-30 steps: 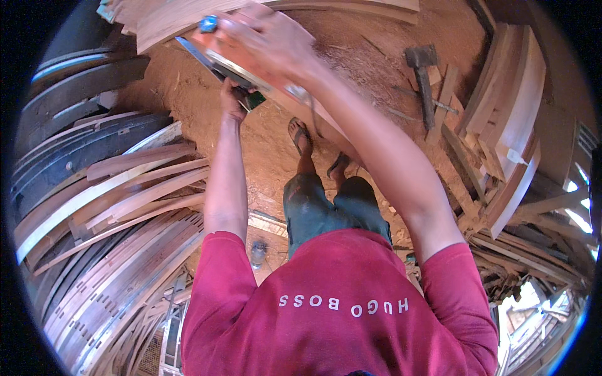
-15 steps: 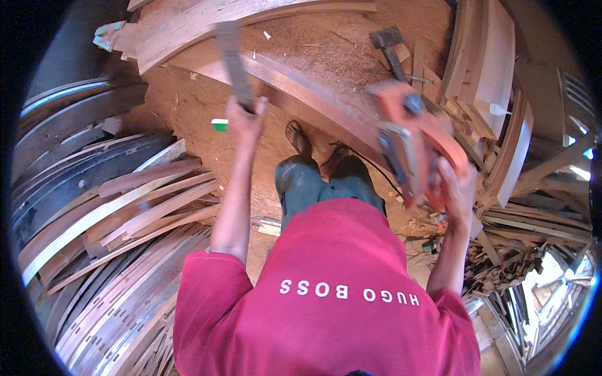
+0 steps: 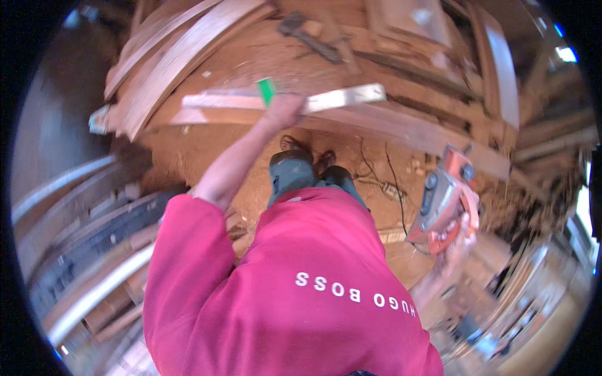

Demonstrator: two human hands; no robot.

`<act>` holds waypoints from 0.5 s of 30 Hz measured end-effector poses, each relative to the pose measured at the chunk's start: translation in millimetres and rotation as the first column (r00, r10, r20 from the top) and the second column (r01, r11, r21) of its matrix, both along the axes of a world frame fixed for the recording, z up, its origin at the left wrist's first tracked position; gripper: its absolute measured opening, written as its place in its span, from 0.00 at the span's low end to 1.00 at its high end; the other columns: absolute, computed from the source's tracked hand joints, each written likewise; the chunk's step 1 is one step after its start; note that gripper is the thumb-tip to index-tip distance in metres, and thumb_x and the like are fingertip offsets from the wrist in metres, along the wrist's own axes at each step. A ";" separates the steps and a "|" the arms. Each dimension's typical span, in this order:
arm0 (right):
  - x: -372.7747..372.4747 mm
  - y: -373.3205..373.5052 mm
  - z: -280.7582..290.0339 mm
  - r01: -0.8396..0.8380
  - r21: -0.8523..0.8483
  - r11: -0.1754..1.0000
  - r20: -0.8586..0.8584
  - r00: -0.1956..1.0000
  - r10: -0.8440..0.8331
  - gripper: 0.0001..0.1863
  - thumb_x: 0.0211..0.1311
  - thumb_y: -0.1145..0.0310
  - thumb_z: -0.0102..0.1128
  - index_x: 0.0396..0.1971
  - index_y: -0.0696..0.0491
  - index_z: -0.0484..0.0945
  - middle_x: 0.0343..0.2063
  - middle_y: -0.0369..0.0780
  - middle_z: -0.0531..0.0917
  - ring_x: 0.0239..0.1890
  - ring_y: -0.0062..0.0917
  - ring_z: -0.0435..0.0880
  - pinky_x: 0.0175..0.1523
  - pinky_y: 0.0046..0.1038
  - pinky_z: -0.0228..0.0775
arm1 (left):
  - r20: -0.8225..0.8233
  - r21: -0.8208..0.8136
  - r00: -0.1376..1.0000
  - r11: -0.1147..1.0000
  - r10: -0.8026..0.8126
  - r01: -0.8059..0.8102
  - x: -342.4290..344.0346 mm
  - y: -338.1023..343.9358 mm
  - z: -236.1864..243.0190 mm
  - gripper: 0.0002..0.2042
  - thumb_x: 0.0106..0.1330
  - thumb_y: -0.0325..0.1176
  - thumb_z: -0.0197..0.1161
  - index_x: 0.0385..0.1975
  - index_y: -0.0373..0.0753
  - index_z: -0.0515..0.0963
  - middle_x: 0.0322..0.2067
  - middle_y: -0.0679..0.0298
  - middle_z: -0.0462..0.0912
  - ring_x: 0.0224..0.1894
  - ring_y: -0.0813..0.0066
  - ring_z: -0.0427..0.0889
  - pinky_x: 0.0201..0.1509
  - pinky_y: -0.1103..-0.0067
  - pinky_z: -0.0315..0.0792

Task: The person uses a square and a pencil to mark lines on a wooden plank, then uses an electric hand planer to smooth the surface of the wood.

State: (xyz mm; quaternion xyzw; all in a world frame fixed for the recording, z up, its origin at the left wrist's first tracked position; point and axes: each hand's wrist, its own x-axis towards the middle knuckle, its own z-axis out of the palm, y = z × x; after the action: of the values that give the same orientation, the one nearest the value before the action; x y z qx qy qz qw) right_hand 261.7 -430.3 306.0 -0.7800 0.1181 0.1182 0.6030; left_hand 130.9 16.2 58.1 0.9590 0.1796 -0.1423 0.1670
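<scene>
My left hand [image 3: 287, 109] is closed round a flat, pale strip [image 3: 345, 98], probably wood, which sticks out to the right above a long plank. A small green piece [image 3: 266, 91] shows just beside this hand; whether the two touch is unclear. Out to the right, my right hand [image 3: 456, 237] grips an orange electric planer [image 3: 446, 199] by its handle. The planer's grey metal side and dark knobs show, and it is held up above the ground. Beneath the strip, the long reddish plank [image 3: 433, 133] lies across the ground beyond my feet.
A hammer-like tool [image 3: 313, 41] lies on the dusty ground beyond the plank. Curved boards [image 3: 194, 59] are stacked at the far left, with more timber [image 3: 94, 294] at the near left. A dark cord [image 3: 394, 175] runs along the ground near my feet. Much is blurred.
The view has swung round. My left hand's strip has turned from pointing away to pointing right. My right hand has brought the planer lower and nearer, still holding it.
</scene>
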 end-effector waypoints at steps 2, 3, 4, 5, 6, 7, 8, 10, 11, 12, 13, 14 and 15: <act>-0.1 -6.9 -5.1 0.033 -0.028 0.999 0.020 0.999 -0.032 0.16 0.66 0.57 0.67 0.30 0.53 0.75 0.16 0.31 0.73 0.13 0.16 0.72 0.17 0.22 0.66 | 0.019 -0.036 1.000 0.999 -0.018 0.019 19.8 7.7 3.7 0.22 0.55 0.38 0.67 0.51 0.43 0.72 0.37 0.51 0.85 0.43 0.51 0.85 0.42 0.60 0.78; 4.5 -19.9 -15.4 0.024 0.020 1.000 0.008 1.000 -0.024 0.15 0.66 0.58 0.67 0.30 0.54 0.76 0.16 0.32 0.73 0.13 0.16 0.72 0.17 0.22 0.67 | -0.023 -0.045 0.999 0.999 -0.024 0.023 29.9 6.0 7.3 0.25 0.55 0.39 0.69 0.52 0.42 0.72 0.40 0.50 0.85 0.45 0.50 0.84 0.44 0.59 0.78; 4.3 -28.9 -18.3 0.058 -0.014 0.998 0.029 0.998 -0.058 0.15 0.66 0.58 0.67 0.31 0.54 0.76 0.16 0.32 0.74 0.13 0.16 0.72 0.17 0.22 0.66 | -0.059 -0.059 0.998 0.998 -0.038 0.034 45.5 6.1 9.0 0.27 0.54 0.41 0.71 0.54 0.42 0.71 0.42 0.49 0.84 0.46 0.49 0.84 0.47 0.59 0.77; 3.3 -34.7 -20.6 0.086 -0.052 0.995 0.044 0.996 -0.084 0.14 0.66 0.59 0.67 0.31 0.55 0.76 0.16 0.32 0.74 0.13 0.16 0.72 0.18 0.22 0.66 | -0.078 -0.112 0.993 0.991 -0.086 0.077 62.6 6.1 5.3 0.29 0.53 0.42 0.72 0.55 0.42 0.71 0.44 0.48 0.84 0.48 0.49 0.83 0.48 0.59 0.77; 1.0 -39.6 -25.4 0.098 -0.081 0.992 0.045 0.994 -0.095 0.14 0.66 0.59 0.67 0.32 0.55 0.77 0.16 0.33 0.74 0.13 0.16 0.72 0.18 0.22 0.66 | -0.109 -0.154 0.987 0.983 -0.119 0.102 72.1 7.2 2.7 0.31 0.52 0.44 0.73 0.56 0.42 0.70 0.46 0.48 0.83 0.50 0.49 0.82 0.50 0.58 0.76; -2.2 -43.2 -28.5 0.124 -0.068 0.990 0.036 0.992 -0.122 0.14 0.66 0.59 0.67 0.32 0.55 0.77 0.16 0.33 0.75 0.13 0.16 0.72 0.18 0.22 0.66 | -0.140 -0.194 0.979 0.973 -0.150 0.122 80.4 11.3 -1.7 0.33 0.51 0.45 0.74 0.57 0.41 0.70 0.47 0.47 0.83 0.51 0.48 0.82 0.51 0.58 0.75; -2.6 -40.5 -29.8 0.131 -0.046 0.990 0.030 0.991 -0.129 0.14 0.66 0.59 0.67 0.33 0.55 0.77 0.16 0.33 0.75 0.13 0.16 0.72 0.18 0.22 0.66 | -0.108 -0.187 0.977 0.969 -0.185 0.163 82.8 23.4 -30.2 0.36 0.49 0.46 0.76 0.58 0.41 0.70 0.50 0.47 0.81 0.54 0.47 0.80 0.54 0.57 0.74; -4.6 -43.7 -32.1 0.189 -0.037 0.981 0.025 0.982 -0.188 0.14 0.66 0.60 0.67 0.34 0.55 0.77 0.17 0.33 0.75 0.13 0.16 0.72 0.18 0.21 0.65 | -0.195 -0.186 0.971 0.978 -0.136 0.099 107.1 23.9 -38.6 0.35 0.50 0.46 0.75 0.58 0.40 0.70 0.49 0.47 0.81 0.54 0.47 0.80 0.54 0.57 0.74; -8.0 -43.9 -31.4 0.212 -0.045 0.976 0.029 0.977 -0.210 0.14 0.66 0.60 0.67 0.34 0.55 0.77 0.17 0.33 0.75 0.13 0.15 0.72 0.18 0.21 0.65 | -0.240 -0.184 0.965 0.981 -0.105 0.061 114.8 25.2 -42.7 0.35 0.51 0.46 0.75 0.58 0.39 0.69 0.49 0.47 0.82 0.54 0.47 0.79 0.54 0.57 0.74; -10.6 -43.1 -30.7 0.232 -0.052 0.971 0.034 0.973 -0.230 0.14 0.66 0.60 0.67 0.34 0.55 0.77 0.17 0.33 0.75 0.13 0.15 0.72 0.18 0.21 0.65 | -0.180 -0.187 0.978 0.980 -0.104 0.069 117.8 26.4 -48.0 0.30 0.54 0.45 0.72 0.55 0.38 0.70 0.48 0.46 0.82 0.53 0.47 0.81 0.55 0.57 0.74; -12.8 -41.7 -30.5 0.250 -0.058 0.966 0.038 0.968 -0.248 0.14 0.67 0.60 0.67 0.34 0.55 0.77 0.17 0.33 0.75 0.13 0.15 0.72 0.18 0.20 0.65 | -0.194 -0.165 0.971 0.980 -0.139 0.108 119.0 25.9 -52.9 0.29 0.55 0.45 0.71 0.54 0.39 0.70 0.48 0.46 0.81 0.53 0.48 0.81 0.55 0.56 0.74; -14.0 -40.5 -29.7 0.268 -0.065 0.961 0.035 0.963 -0.267 0.14 0.67 0.59 0.66 0.34 0.55 0.77 0.17 0.33 0.75 0.13 0.15 0.72 0.18 0.20 0.65 | -0.207 -0.146 0.963 0.979 -0.171 0.142 118.5 24.1 -58.4 0.28 0.56 0.45 0.69 0.53 0.39 0.71 0.48 0.45 0.81 0.53 0.48 0.81 0.55 0.56 0.74; -14.9 -39.4 -31.0 0.279 -0.063 0.958 0.036 0.960 -0.277 0.14 0.67 0.59 0.66 0.34 0.55 0.77 0.17 0.33 0.75 0.13 0.15 0.72 0.18 0.20 0.65 | -0.216 -0.118 0.957 0.978 -0.192 0.170 114.8 25.1 -65.0 0.26 0.57 0.45 0.68 0.52 0.39 0.71 0.48 0.44 0.81 0.53 0.48 0.81 0.55 0.56 0.74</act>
State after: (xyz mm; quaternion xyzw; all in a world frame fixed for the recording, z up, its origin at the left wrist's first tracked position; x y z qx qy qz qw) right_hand 246.7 -469.7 275.0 -0.7772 0.2222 0.0179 0.5884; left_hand 245.7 41.3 -6.9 0.9396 0.1017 -0.2737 0.1785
